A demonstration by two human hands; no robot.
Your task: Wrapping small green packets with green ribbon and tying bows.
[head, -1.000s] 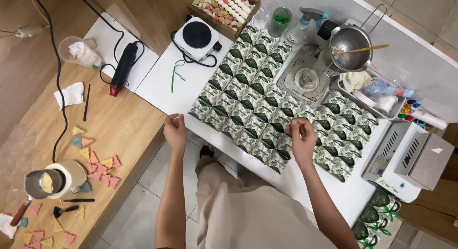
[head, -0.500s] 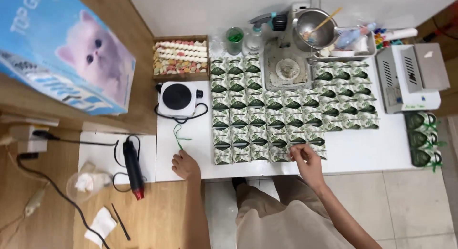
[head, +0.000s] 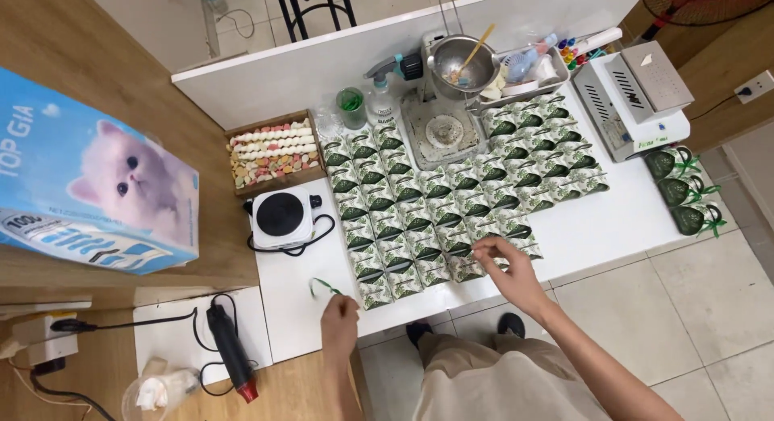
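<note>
Head view first, and I read it from the left edge across. A black heat gun with a red tip (head: 231,353) lies on the wooden floorboard beside the white worktable (head: 597,227), its cord trailing toward a wall plug; I judge that cord a snag risk if an elbow swings back. Next, a small white single-burner hotplate with a black top (head: 280,218) sits just beside the grid of green-and-white leaf-patterned paper pouches (head: 439,199); if it is hot, a pouch nudged against it could scorch. My left hand (head: 339,322) hovers at the table's front edge, fingers pinched narrow near a thin green twist ribbon (head: 324,286); I cannot tell whether it truly grips the strand. The ribbon lies loose and could slide off the edge. My right hand (head: 508,269) rests over the pouches of the front row, fingertips pinched on something fine, too small to name. A careless drag there could push the tightly packed rows out of line or knock front pouches to the tiled floor.
</note>
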